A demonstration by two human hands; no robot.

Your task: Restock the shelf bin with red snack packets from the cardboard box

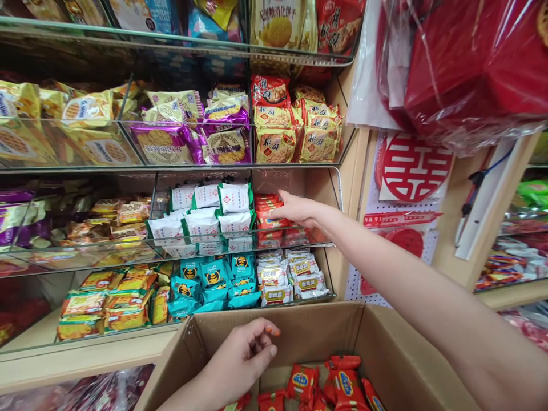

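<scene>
My right hand (297,209) reaches into a shelf compartment at the middle right. Its fingers are stretched out against a stack of small red snack packets (268,221); I see no packet lifted in it. My left hand (244,355) hovers over a brown cardboard box (299,325), fingers loosely curled, thumb apart, nothing visible in it. More red snack packets (347,389) with a blue and gold label lie in the bottom of the box. White and green packets (201,220) fill the compartment left of the red stack.
Clear dividers and a glass lip (201,248) front the shelves. Below are teal packets (214,279) and white-gold packets (274,279); above, yellow-red biscuit packs (276,145). A wooden upright (357,200) borders the right side, where red plastic-wrapped goods (462,63) hang.
</scene>
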